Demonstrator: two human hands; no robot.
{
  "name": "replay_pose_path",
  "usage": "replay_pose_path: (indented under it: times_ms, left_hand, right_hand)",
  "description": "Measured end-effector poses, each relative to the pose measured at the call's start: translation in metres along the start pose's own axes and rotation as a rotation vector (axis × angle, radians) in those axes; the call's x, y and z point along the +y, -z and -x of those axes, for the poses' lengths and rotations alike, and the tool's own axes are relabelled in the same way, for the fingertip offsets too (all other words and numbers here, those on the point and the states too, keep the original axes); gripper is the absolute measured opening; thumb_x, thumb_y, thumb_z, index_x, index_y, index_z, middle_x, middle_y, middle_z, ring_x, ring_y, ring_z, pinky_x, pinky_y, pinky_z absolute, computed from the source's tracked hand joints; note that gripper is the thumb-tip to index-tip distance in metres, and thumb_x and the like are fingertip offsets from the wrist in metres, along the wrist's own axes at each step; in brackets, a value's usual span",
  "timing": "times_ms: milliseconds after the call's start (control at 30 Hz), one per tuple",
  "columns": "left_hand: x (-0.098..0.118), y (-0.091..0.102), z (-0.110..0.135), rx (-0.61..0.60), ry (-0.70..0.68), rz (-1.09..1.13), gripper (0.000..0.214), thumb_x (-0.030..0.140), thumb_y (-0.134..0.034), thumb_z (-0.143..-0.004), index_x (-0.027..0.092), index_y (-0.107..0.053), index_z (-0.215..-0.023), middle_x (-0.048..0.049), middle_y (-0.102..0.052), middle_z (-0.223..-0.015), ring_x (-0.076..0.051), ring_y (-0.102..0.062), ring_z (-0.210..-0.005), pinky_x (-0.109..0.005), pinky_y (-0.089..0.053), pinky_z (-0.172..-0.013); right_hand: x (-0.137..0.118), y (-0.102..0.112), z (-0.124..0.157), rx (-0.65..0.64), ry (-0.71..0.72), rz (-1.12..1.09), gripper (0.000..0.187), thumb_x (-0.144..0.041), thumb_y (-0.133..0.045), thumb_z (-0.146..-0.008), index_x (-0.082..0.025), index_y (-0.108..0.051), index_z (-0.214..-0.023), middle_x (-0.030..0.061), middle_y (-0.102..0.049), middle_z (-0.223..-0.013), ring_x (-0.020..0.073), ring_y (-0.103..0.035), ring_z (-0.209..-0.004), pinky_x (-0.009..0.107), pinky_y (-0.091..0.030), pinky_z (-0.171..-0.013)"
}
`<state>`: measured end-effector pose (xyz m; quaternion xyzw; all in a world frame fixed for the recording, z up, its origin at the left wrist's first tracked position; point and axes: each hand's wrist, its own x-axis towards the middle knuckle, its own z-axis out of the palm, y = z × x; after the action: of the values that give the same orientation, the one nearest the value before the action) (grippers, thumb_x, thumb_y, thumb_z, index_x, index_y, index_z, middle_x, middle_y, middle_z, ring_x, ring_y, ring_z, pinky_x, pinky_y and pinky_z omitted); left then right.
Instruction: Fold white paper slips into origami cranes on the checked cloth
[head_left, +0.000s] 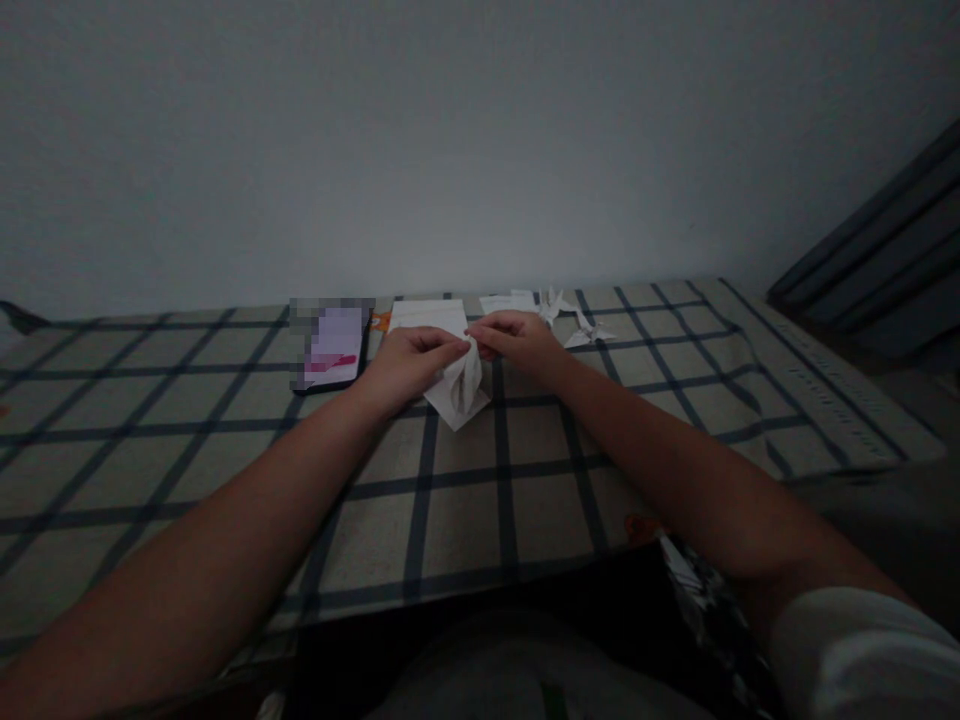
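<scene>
A partly folded sheet of white paper (459,398) is held above the checked tablecloth, its lower corner pointing toward me. My left hand (416,362) pinches its upper left side between thumb and fingers. At the top right of the paper, my right hand (514,338) is closed with its fingertips together, gripping the upper edge. The exact fold under the fingertips is hidden. Just beyond my right hand lie folded white paper cranes, one (553,306) close to the knuckles and another (589,332) further right.
A phone (334,345) with a lit screen lies to the left. Behind my hands are a flat stack of white paper (427,315) and another white paper piece (504,301). The checked tablecloth (465,510) reaches a grey wall (450,150); a dark curtain (885,230) hangs at right.
</scene>
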<state>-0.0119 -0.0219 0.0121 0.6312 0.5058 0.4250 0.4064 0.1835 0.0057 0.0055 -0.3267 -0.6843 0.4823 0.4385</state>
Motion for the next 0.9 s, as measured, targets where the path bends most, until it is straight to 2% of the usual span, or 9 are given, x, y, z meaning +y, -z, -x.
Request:
replay_pose_path:
  times_ms: [200, 467, 667, 900]
  left_hand:
    - [0.0014, 0.0006, 0.0010, -0.052, -0.032, -0.040, 0.035, 0.049, -0.077, -0.074, 0.015, -0.078, -0.078, -0.0037, -0.069, -0.068, -0.012, -0.050, -0.056, -0.024, -0.035, -0.052]
    - [0.0008, 0.0005, 0.0013, -0.046, -0.070, -0.066, 0.037, 0.052, -0.076, -0.076, 0.015, -0.076, -0.076, -0.0033, -0.067, -0.067, -0.012, -0.052, -0.059, -0.024, -0.036, -0.054]
    - [-0.0026, 0.0023, -0.0006, -0.097, -0.082, -0.056, 0.035, 0.051, -0.076, -0.077, 0.015, -0.076, -0.080, -0.0039, -0.070, -0.071, -0.013, -0.054, -0.060, -0.023, -0.038, -0.054]
    - [-0.0004, 0.0014, 0.0000, -0.139, -0.042, -0.049, 0.032, 0.047, -0.076, -0.077, 0.015, -0.074, -0.076, 0.0009, -0.062, -0.060, -0.009, -0.046, -0.051, -0.023, -0.035, -0.051]
  right_hand:
    - [-0.0001, 0.0002, 0.0005, 0.012, -0.001, 0.052, 0.029, -0.045, -0.071, -0.081, -0.015, -0.069, -0.081, -0.0002, -0.065, -0.069, 0.0109, -0.057, -0.064, 0.026, -0.051, -0.065]
    - [0.0033, -0.0006, -0.0004, -0.034, 0.007, 0.044, 0.032, -0.047, -0.076, -0.078, -0.016, -0.070, -0.082, 0.0000, -0.066, -0.071, 0.0113, -0.058, -0.066, 0.026, -0.049, -0.065]
    - [0.0027, -0.0012, -0.0006, -0.022, -0.048, 0.009, 0.030, -0.045, -0.073, -0.077, -0.016, -0.070, -0.079, -0.0009, -0.065, -0.067, 0.0109, -0.056, -0.063, 0.025, -0.048, -0.062]
    - [0.0015, -0.0040, -0.0003, 0.020, -0.054, 0.016, 0.030, -0.045, -0.070, -0.079, -0.017, -0.064, -0.069, -0.0017, -0.060, -0.062, 0.0109, -0.054, -0.061, 0.024, -0.045, -0.059]
